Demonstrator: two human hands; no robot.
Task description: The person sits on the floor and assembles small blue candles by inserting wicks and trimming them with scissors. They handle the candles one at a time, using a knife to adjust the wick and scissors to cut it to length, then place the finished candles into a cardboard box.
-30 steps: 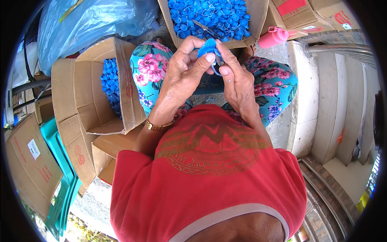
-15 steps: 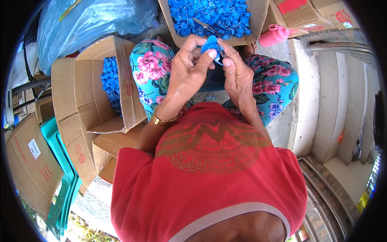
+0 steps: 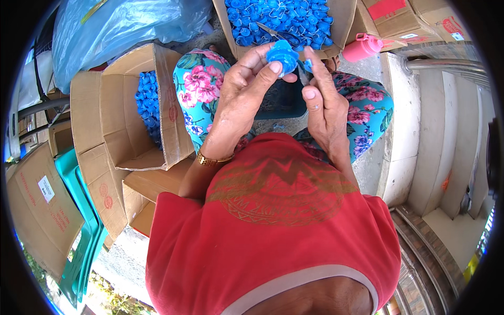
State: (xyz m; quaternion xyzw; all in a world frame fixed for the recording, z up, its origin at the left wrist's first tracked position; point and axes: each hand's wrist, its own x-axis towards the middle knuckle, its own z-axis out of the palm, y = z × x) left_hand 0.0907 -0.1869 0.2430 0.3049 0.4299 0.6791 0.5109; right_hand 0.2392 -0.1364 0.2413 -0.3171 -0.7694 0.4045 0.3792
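Note:
My left hand [image 3: 242,90] pinches a round, ruffled blue plastic piece [image 3: 282,56] between thumb and fingers. Close by on the right, my right hand [image 3: 326,102] has its fingers stretched upward and its thumb bent in. A thin, dark, blade-like tool [image 3: 303,74] lies against its fingers; its handle is hidden. A small blue scrap [image 3: 308,64] clings near the fingertips. Beyond both hands, a cardboard box [image 3: 337,34] holds many similar blue pieces [image 3: 310,21], with scissors [image 3: 273,32] lying on top.
Left of my knee stands an open carton [image 3: 118,105] with more blue pieces [image 3: 148,105] in it. A dark tub [image 3: 278,113] sits between my legs. A pink bottle [image 3: 362,48] lies at the right, near steps [image 3: 428,136]. Blue plastic sheeting [image 3: 126,31] fills the far left.
My hands have moved apart; the right one has shifted right, away from the blue piece. The piece now faces up more fully in my left hand, and the blade-like tool shows.

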